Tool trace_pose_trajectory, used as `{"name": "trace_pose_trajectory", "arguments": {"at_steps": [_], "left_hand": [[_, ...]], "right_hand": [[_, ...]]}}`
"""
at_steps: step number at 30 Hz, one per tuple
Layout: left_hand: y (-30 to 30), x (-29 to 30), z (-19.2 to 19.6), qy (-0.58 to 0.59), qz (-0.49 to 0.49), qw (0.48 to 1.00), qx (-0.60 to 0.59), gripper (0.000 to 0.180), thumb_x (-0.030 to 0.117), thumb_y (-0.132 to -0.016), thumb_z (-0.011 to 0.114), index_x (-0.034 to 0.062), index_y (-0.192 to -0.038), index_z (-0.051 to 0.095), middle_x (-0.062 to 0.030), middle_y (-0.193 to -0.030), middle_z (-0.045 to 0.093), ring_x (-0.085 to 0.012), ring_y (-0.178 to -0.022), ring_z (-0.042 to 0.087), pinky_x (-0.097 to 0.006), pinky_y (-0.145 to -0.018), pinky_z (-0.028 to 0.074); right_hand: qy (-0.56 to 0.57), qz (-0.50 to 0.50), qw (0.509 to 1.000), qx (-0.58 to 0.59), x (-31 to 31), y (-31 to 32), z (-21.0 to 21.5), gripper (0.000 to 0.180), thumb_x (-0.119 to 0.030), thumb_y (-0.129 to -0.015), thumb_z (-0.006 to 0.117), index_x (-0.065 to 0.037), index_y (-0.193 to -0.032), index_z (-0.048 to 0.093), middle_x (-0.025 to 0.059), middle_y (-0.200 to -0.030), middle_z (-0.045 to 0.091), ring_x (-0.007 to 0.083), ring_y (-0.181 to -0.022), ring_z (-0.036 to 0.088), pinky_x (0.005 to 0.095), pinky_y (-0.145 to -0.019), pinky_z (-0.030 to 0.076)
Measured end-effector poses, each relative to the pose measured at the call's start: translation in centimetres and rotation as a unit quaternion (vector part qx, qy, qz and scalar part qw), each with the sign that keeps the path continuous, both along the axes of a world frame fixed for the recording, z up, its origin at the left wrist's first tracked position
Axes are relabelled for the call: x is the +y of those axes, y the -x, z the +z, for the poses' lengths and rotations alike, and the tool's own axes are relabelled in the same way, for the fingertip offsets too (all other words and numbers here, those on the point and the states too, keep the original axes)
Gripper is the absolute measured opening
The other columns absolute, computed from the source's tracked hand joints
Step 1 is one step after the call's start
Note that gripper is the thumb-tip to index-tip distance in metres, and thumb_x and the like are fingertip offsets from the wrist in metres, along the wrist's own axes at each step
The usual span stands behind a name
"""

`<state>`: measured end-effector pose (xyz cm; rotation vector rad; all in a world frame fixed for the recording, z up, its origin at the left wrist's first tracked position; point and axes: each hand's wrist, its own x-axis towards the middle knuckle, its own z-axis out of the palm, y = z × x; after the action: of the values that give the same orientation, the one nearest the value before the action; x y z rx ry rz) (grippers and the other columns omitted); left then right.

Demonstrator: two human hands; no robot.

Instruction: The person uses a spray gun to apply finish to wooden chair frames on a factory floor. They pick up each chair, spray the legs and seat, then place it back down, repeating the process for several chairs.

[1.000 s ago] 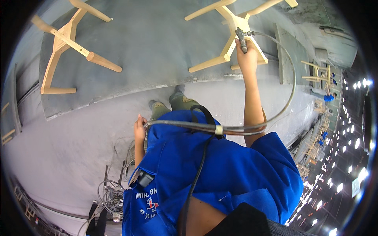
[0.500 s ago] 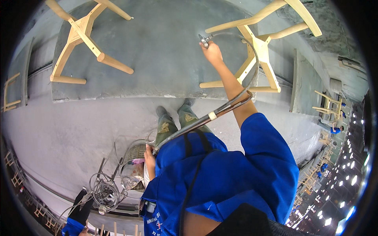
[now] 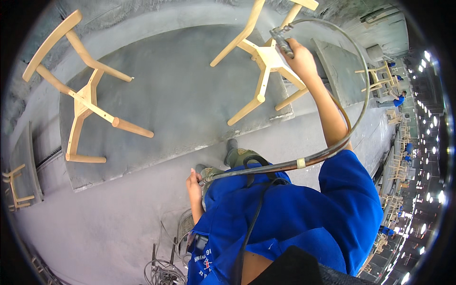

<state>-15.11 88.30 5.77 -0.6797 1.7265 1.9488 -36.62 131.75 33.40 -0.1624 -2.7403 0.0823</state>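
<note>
My right hand (image 3: 301, 57) is closed around a metal spray gun (image 3: 283, 43), raised beside the right wooden chair frame (image 3: 269, 59). A faint mist shows by its nozzle. From the gun a hose (image 3: 367, 78) loops over my right forearm and joins a taped hose bundle (image 3: 266, 168) running across my waist. At my left side, my left hand (image 3: 194, 184) is closed at the bundle's lower end; its fingers are partly hidden. The seatless chair frame, pale and unpainted, stands on a grey slab (image 3: 185, 95). A second chair frame (image 3: 85, 97) stands at the slab's left.
Coiled hoses (image 3: 166, 273) lie on the floor behind my left side, by a bucket (image 3: 186, 223). Another slab (image 3: 338, 71) is at the right; a co-worker in blue (image 3: 399, 99) stands beyond it near more chairs. A further chair frame (image 3: 18, 190) is at far left.
My right hand has moved right and up with the spray gun, to the upper side of the right chair. My body and view have turned; the left hand stays at the hose bundle.
</note>
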Motion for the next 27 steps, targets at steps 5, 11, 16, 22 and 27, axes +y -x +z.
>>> {"name": "trace_pose_trajectory", "arguments": {"at_steps": [5, 11, 16, 22, 27], "left_hand": [[1.5, 3.0, 0.8, 0.039, -0.085, 0.995, 0.028, 0.055, 0.045, -0.105, 0.044, 0.009, -0.064, 0.048, 0.0022, -0.064, 0.043, -0.01, -0.06, 0.038, -0.028, -0.054, 0.034], [2.2, 11.1, 1.2, 0.037, -0.02, 0.999, 0.032, 0.055, 0.043, -0.105, 0.044, 0.0074, -0.064, 0.05, 0.0017, -0.064, 0.044, -0.0104, -0.061, 0.038, -0.03, -0.055, 0.032], [2.4, 19.4, 2.4, 0.079, -0.073, 0.993, 0.036, 0.055, 0.041, -0.105, 0.045, 0.005, -0.064, 0.05, 0.0004, -0.064, 0.046, -0.0116, -0.062, 0.039, -0.031, -0.057, 0.034], [2.7, 27.7, 6.5, 0.151, -0.183, 0.971, 0.043, 0.051, 0.044, -0.104, 0.045, 0.0062, -0.071, 0.055, 0.0011, -0.069, 0.048, -0.0124, -0.065, 0.043, -0.03, -0.06, 0.04], [5.3, 33.6, 11.8, 0.161, -0.199, 0.964, 0.065, 0.052, 0.041, -0.105, 0.045, 0.0054, -0.068, 0.052, 0.0009, -0.063, 0.044, -0.0109, -0.063, 0.041, -0.031, -0.056, 0.034]], "right_hand": [[-0.083, -0.021, 0.995, 0.053, 5.4, -1.9, 1.7, 0.033, -0.024, -0.089, 0.067, -0.006, -0.115, 0.057, 0.0174, -0.1, 0.069, 0.0397, -0.091, 0.066, 0.0486, -0.075, 0.052], [-0.077, -0.052, 0.995, -0.032, 15.3, -0.3, -2.7, 0.029, -0.021, -0.089, 0.063, -0.004, -0.111, 0.056, 0.0194, -0.095, 0.069, 0.0388, -0.09, 0.067, 0.0497, -0.076, 0.054], [0.075, -0.03, 0.994, -0.071, 21.4, -1.6, -7.2, 0.036, -0.036, -0.093, 0.066, -0.002, -0.105, 0.062, 0.0176, -0.078, 0.067, 0.0365, -0.076, 0.068, 0.0478, -0.069, 0.052], [0.697, -0.02, 0.716, -0.014, 31.7, -6.5, -7.4, 0.05, -0.049, -0.1, 0.055, -0.001, -0.112, 0.061, 0.0053, -0.085, 0.066, 0.0102, -0.068, 0.06, 0.0219, -0.048, 0.039], [0.77, -0.002, 0.629, 0.104, 38.7, -5.3, -10.6, 0.052, -0.052, -0.102, 0.049, -0.002, -0.109, 0.057, 0.0027, -0.078, 0.056, 0.0103, -0.072, 0.056, 0.0197, -0.044, 0.035]]}}
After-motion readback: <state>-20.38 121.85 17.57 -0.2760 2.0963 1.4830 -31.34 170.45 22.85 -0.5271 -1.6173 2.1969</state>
